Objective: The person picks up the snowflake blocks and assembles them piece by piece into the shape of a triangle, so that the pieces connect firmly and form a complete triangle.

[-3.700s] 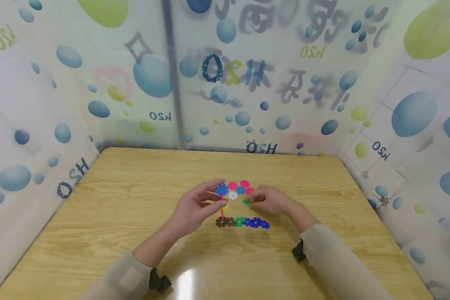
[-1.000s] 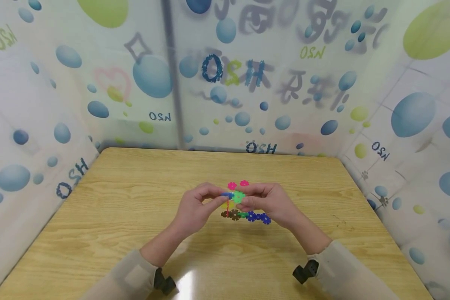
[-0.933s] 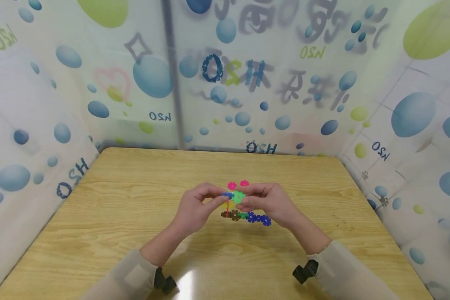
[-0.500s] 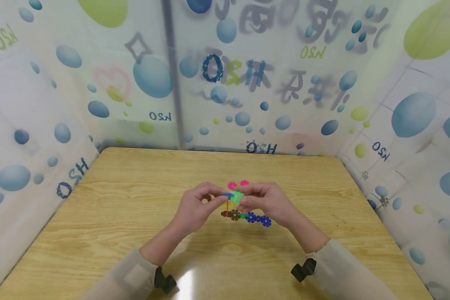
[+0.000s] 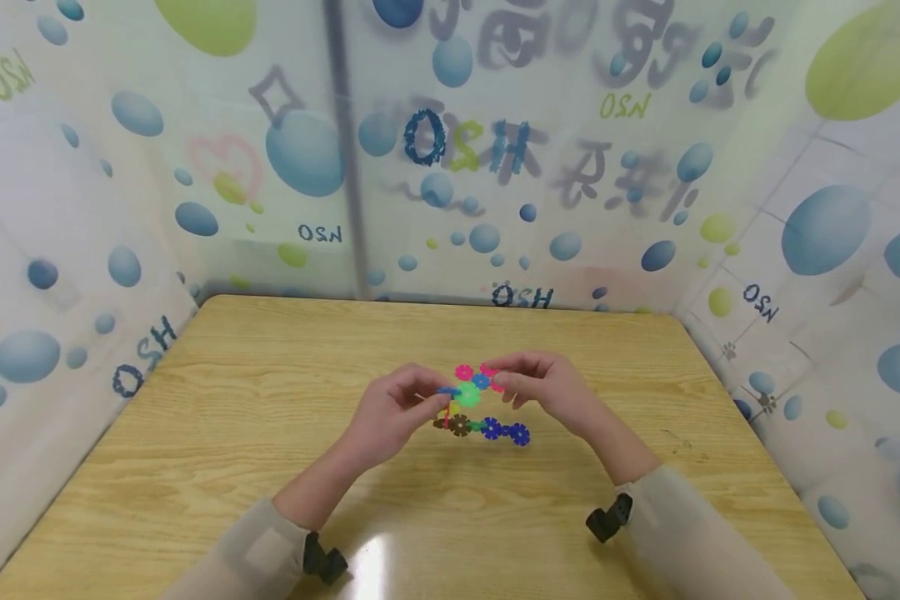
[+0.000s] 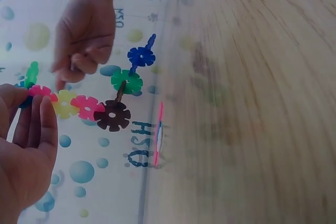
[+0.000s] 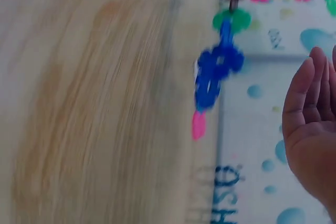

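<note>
Wooden table (image 5: 195, 433), filling the lower half of the head view, with patterned curtains (image 5: 307, 158) on three sides.

Left hand (image 5: 393, 412), just left of centre: thumb and fingers are closed on the upper end of the chain of flower-shaped plastic discs (image 5: 480, 427), and it now carries the chain alone. The left wrist view shows the fingers (image 6: 39, 124) curled about the pink and yellow discs at the chain's end.

Right hand (image 5: 543, 387), just right of centre: half a second ago it was pressed against the green disc (image 5: 467, 395) together with the left; it has since drawn off towards the upper right and holds nothing that can be seen. In the right wrist view its fingers (image 7: 307, 98) are relaxed and apart from the chain.

Chain, centre of frame, held clear of the table: the green disc sits at its top, and brown, green and blue discs trail to the lower right. The release suggests that the green disc is now joined on.

Loose discs (image 5: 464, 372), pink and blue, lie on the table just above the hands.
</note>
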Demonstrator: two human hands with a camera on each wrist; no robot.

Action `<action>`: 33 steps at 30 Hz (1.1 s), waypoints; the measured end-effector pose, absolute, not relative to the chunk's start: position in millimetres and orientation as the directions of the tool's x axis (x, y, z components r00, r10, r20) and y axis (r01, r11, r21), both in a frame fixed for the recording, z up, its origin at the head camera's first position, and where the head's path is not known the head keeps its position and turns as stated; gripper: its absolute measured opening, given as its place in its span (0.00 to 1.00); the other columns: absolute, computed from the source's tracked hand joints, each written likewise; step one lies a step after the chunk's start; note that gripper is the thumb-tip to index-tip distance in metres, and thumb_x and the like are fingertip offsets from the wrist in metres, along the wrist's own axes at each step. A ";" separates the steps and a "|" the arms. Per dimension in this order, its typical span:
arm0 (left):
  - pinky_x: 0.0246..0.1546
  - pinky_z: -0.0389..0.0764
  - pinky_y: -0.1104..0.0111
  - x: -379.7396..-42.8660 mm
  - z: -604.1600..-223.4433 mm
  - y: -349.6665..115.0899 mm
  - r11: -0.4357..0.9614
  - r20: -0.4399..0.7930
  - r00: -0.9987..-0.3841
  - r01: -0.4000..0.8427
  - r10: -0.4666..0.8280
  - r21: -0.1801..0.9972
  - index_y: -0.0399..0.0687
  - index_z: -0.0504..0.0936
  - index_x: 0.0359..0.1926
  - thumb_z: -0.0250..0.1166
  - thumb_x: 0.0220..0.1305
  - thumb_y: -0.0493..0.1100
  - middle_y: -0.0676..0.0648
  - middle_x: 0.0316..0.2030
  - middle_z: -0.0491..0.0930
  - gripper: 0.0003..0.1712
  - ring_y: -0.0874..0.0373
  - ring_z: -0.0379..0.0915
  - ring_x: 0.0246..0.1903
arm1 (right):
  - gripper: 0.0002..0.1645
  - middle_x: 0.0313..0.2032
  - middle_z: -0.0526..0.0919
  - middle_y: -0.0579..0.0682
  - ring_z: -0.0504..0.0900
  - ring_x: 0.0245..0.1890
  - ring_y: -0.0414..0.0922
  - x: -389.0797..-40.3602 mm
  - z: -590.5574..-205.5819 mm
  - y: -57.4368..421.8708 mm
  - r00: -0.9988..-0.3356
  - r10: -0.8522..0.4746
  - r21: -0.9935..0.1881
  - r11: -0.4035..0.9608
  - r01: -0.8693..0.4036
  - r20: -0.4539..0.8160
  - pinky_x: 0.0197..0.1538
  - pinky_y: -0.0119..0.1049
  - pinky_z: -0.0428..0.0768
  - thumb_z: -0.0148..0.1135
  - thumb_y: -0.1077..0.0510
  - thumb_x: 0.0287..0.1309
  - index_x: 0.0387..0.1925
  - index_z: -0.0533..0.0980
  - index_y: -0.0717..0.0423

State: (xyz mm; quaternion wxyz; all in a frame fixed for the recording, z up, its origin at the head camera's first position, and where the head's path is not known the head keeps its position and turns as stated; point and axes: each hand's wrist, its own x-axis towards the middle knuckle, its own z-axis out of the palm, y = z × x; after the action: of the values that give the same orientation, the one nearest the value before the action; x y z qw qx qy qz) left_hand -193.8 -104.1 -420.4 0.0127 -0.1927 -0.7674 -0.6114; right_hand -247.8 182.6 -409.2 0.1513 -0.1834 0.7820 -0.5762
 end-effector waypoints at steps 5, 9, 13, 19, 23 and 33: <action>0.47 0.90 0.68 -193.5 -421.1 -107.5 0.143 0.266 -0.922 0.315 0.282 0.938 0.44 0.89 0.52 0.70 0.77 0.37 0.42 0.48 0.88 0.07 0.60 0.87 0.43 | 0.22 0.49 0.88 0.62 0.86 0.49 0.64 -268.1 -425.2 197.9 -0.903 -0.422 -0.937 0.341 -0.073 -0.083 0.53 0.46 0.90 0.68 0.49 0.78 0.64 0.85 0.56; 0.48 0.89 0.69 -193.6 -421.3 -109.3 0.133 0.259 -0.925 0.304 0.278 0.943 0.43 0.89 0.52 0.70 0.77 0.37 0.40 0.48 0.88 0.07 0.59 0.87 0.43 | 0.24 0.52 0.89 0.59 0.87 0.48 0.54 -282.3 -439.5 204.0 -0.908 -0.393 -0.907 0.419 -0.035 -0.147 0.54 0.42 0.89 0.69 0.50 0.77 0.65 0.83 0.59; 0.47 0.90 0.69 -193.8 -421.7 -110.6 0.120 0.244 -0.931 0.285 0.273 0.951 0.42 0.88 0.52 0.70 0.77 0.37 0.40 0.47 0.89 0.07 0.53 0.87 0.43 | 0.20 0.51 0.87 0.52 0.84 0.46 0.50 -294.3 -451.7 205.2 -0.917 -0.350 -0.864 0.504 -0.012 -0.191 0.52 0.39 0.86 0.69 0.50 0.76 0.63 0.85 0.53; 0.46 0.91 0.67 -194.1 -420.8 -112.2 0.105 0.231 -0.935 0.268 0.270 0.958 0.42 0.88 0.51 0.70 0.77 0.37 0.42 0.46 0.89 0.06 0.54 0.87 0.42 | 0.19 0.50 0.86 0.52 0.81 0.48 0.47 -304.8 -461.9 201.5 -0.908 -0.360 -0.814 0.580 -0.037 -0.215 0.51 0.37 0.81 0.72 0.52 0.74 0.62 0.85 0.51; 0.46 0.91 0.67 -193.6 -418.4 -112.3 0.102 0.236 -0.933 0.272 0.273 0.957 0.44 0.88 0.51 0.70 0.77 0.38 0.41 0.47 0.89 0.06 0.53 0.86 0.42 | 0.20 0.50 0.85 0.52 0.81 0.51 0.48 -306.5 -464.9 197.8 -0.914 -0.336 -0.805 0.593 -0.018 -0.227 0.53 0.38 0.78 0.74 0.52 0.72 0.62 0.84 0.49; 0.47 0.91 0.65 -194.4 -418.4 -111.6 0.093 0.232 -0.933 0.266 0.274 0.960 0.45 0.89 0.52 0.71 0.77 0.39 0.41 0.47 0.89 0.07 0.43 0.87 0.44 | 0.18 0.52 0.86 0.53 0.81 0.51 0.49 -304.9 -467.1 190.8 -0.924 -0.309 -0.761 0.648 -0.032 -0.225 0.57 0.43 0.79 0.72 0.51 0.74 0.61 0.85 0.49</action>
State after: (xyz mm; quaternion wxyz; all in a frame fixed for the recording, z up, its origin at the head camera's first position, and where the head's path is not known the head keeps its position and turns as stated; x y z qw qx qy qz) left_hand -194.4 -111.6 -418.4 -0.0032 -0.1825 -0.7391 -0.6484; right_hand -304.9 190.8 -467.1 0.1701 -0.0956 0.8917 -0.4083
